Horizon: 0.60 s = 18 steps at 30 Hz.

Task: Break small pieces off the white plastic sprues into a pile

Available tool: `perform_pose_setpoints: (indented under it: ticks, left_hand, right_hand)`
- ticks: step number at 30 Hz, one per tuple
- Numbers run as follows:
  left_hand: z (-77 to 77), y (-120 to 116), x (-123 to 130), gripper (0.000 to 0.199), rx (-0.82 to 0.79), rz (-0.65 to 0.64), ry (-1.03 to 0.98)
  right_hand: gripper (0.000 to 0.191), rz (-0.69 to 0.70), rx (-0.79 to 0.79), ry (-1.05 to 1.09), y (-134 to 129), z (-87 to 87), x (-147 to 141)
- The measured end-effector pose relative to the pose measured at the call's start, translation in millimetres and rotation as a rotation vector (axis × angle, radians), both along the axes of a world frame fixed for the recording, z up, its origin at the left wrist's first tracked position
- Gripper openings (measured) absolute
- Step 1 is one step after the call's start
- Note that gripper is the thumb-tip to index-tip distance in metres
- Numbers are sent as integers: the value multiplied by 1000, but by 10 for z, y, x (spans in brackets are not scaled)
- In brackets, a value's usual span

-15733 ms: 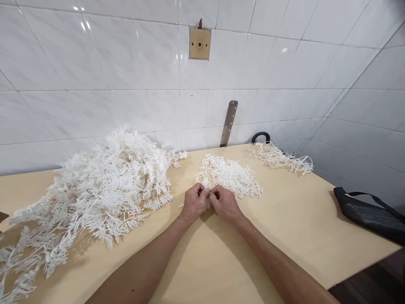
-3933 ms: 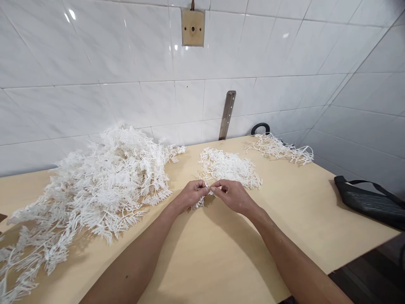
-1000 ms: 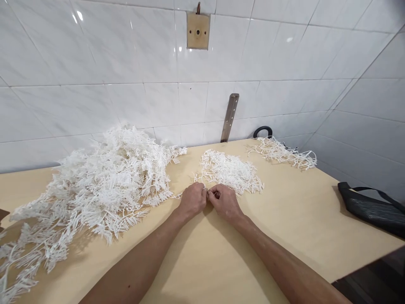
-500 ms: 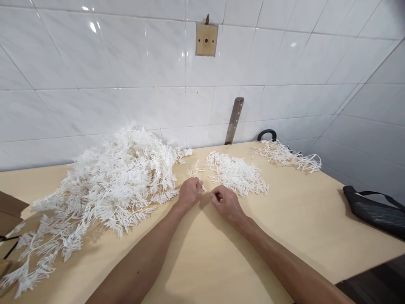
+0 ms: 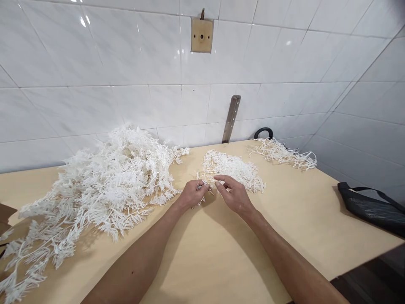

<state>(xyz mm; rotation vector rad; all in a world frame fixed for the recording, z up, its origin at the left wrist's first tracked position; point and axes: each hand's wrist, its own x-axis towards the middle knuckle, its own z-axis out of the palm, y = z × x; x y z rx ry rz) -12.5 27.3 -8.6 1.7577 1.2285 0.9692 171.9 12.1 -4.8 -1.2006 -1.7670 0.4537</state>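
My left hand is closed on a small white artificial sprig, whose thin tips poke out around its fingers. Close by on the right, my right hand has thumb and forefinger apart, with nothing visible between them. Just behind it lies a flat heap of small white sprig pieces. Left of my hands spreads a large pile of white branching artificial foliage, trailing down to the lower left.
Bare white stems lie at the table's back right, beside a black ring-shaped handle. A black bag-like thing rests at the right edge. A metal strip leans on the tiled wall behind the tan table.
My right hand's fingers have opened and moved slightly up and right. The left hand has turned, and more of the sprig shows around it. The view has shifted slightly.
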Motion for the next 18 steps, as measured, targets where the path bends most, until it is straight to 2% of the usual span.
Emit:
perform_pose_setpoints:
  ticks: [2,6,12,18]
  left_hand:
    - [31,-31,6,34,-30,-3,0]
    - [88,-78,16,33,-58,4,4]
    - [112,-102,36,33,-44,-10,10]
    - [126,-115,40,34,-14,-8,24]
  right_hand:
    - [28,57,-63,-26,-7,-3,-14]
    - [25,68,-188,-48,11,-26,1]
    - [21,103,-336,61,15,-26,22]
    - [26,168,-482,180,-11,9,29]
